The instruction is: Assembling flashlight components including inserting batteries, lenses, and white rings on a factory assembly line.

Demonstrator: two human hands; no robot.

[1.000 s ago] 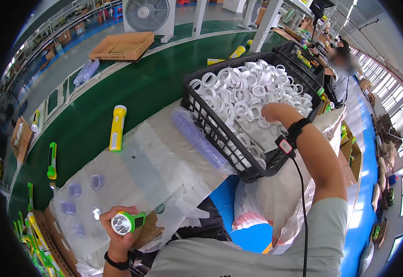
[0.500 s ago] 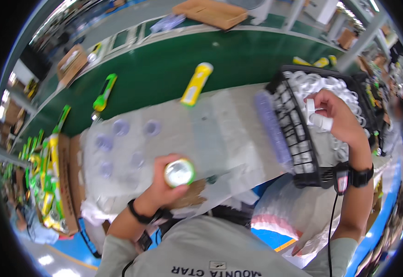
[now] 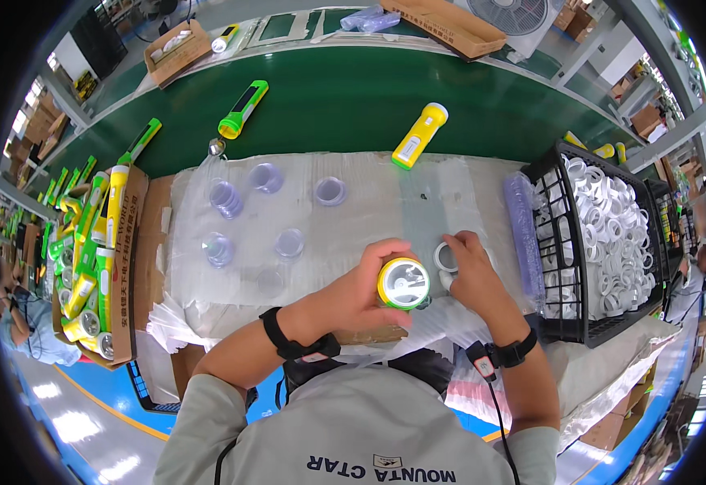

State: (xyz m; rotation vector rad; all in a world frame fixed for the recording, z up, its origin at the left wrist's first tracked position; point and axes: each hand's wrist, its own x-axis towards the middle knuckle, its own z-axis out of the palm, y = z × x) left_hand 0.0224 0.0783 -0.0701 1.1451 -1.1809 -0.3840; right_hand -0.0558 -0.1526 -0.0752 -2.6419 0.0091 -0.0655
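My left hand is closed around a flashlight with a yellow and green rim, its round reflector end facing up. Close beside it, my right hand pinches a white plastic ring between thumb and fingers. A second white piece, partly hidden, shows under those fingers. Ring and flashlight are apart, with a small gap between them. To the left on the covered table lie several clear round lenses, some in small stacks.
A black crate of white rings stands at the right, a roll of bluish plastic wrap along it. The green belt beyond carries a yellow flashlight and a green flashlight. A cardboard box full of flashlights stands left.
My right hand has come from over the crate to beside the flashlight, carrying the white ring. My left hand has moved right with the flashlight. The head view has shifted.
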